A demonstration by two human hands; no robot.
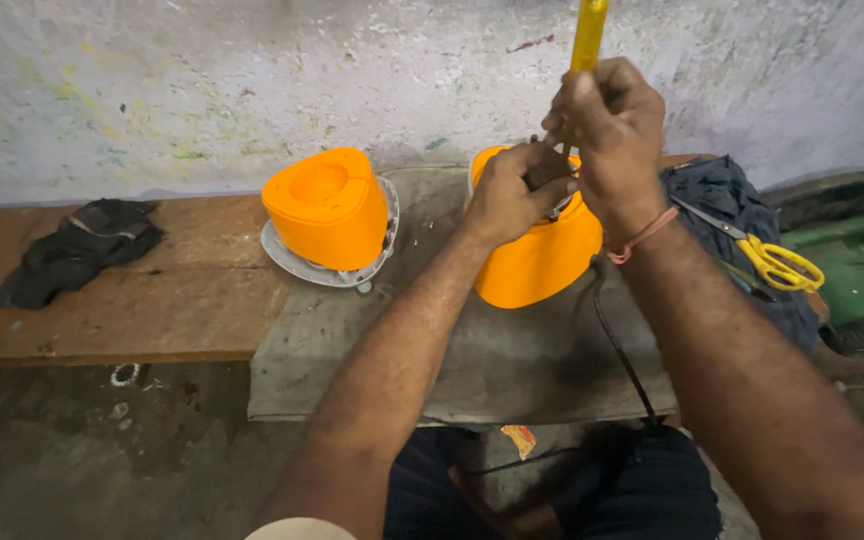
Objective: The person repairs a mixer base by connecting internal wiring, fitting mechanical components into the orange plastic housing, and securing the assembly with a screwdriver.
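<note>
Yellow tool point(588, 35) is gripped upright by right fingers point(607, 105); orange shell point(537, 260), pinched by left fingers point(527, 180), lies just below.

Upright yellow-handled tool point(588, 35) above orange plastic housing point(537, 262)

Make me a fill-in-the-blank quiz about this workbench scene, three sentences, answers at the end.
1. The right hand grips a tool with a ___ handle.
2. The left hand rests on top of an ___ plastic housing.
3. The scissors lie on a dark ___ to the right of the hands.

Missing words: yellow; orange; cloth
</note>
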